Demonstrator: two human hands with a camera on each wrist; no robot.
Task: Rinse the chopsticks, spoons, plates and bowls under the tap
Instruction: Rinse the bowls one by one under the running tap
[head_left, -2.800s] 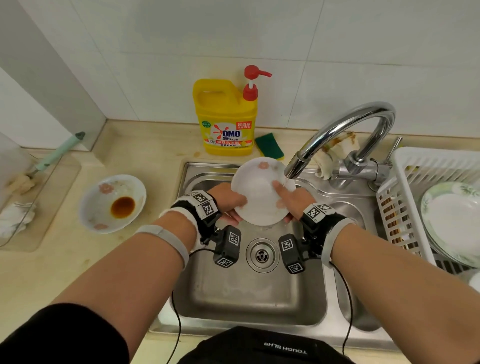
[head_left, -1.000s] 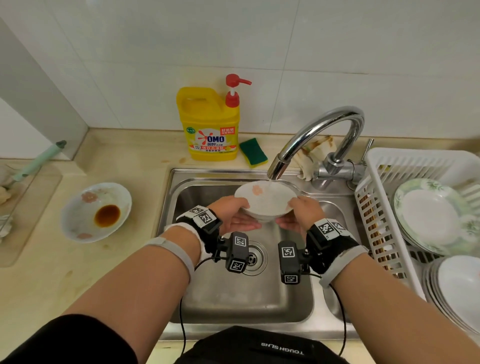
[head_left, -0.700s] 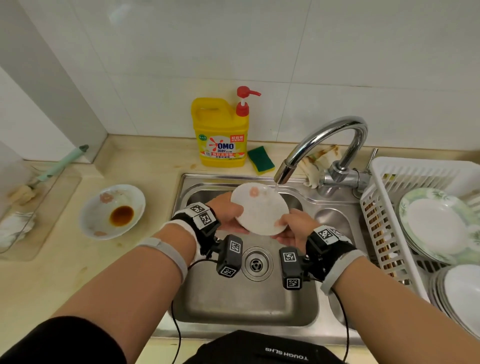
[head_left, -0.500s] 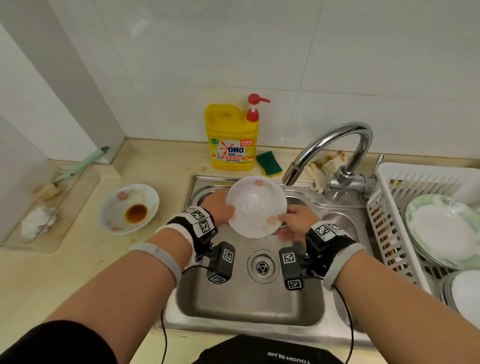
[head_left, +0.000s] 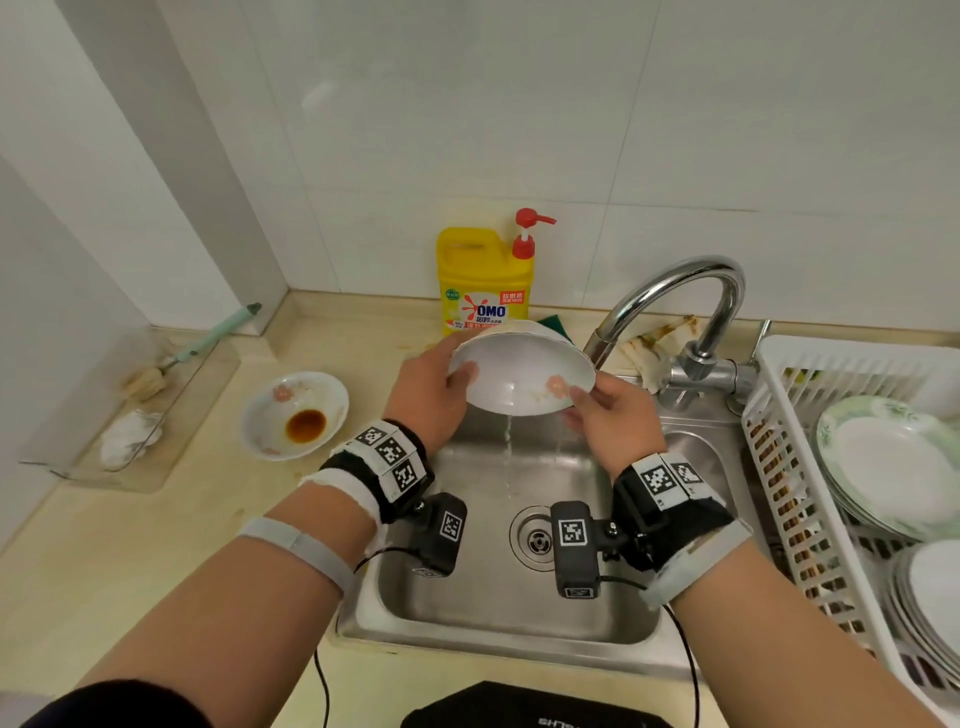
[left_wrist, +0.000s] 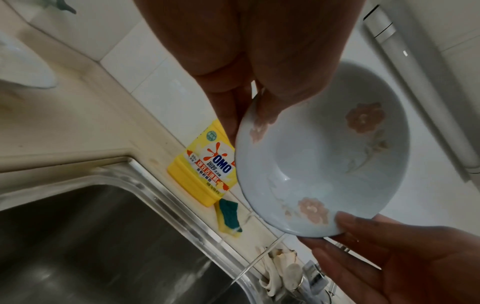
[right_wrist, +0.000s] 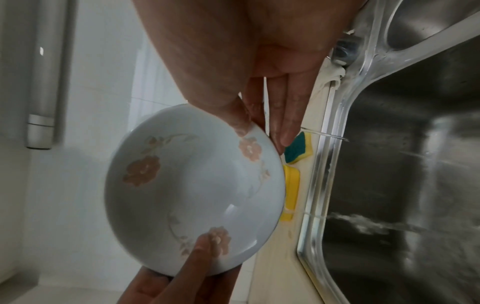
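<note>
I hold a white bowl (head_left: 519, 374) with pink flowers over the sink (head_left: 519, 597), just left of the tap's (head_left: 670, 291) spout. It is tipped on edge with its hollow side toward me, and a thin stream of water runs off its lower edge into the basin. My left hand (head_left: 452, 374) grips the left rim, thumb inside. My right hand (head_left: 587, 402) pinches the right rim. Both wrist views show the hollow side of the bowl (left_wrist: 324, 164) (right_wrist: 192, 185) between the left hand (left_wrist: 246, 102) and the right hand (right_wrist: 254, 123).
A dirty bowl (head_left: 293, 413) with brown sauce sits on the counter left of the sink. A white rack (head_left: 795, 493) at the right holds plates (head_left: 893, 462). A yellow detergent bottle (head_left: 485, 280), a sponge (left_wrist: 228, 216) and a rag (head_left: 660, 343) lie behind the sink.
A second ago the bowl sat level under the spout, catching water. Both hands have since lifted it and tipped it toward me, so the water drains out.
</note>
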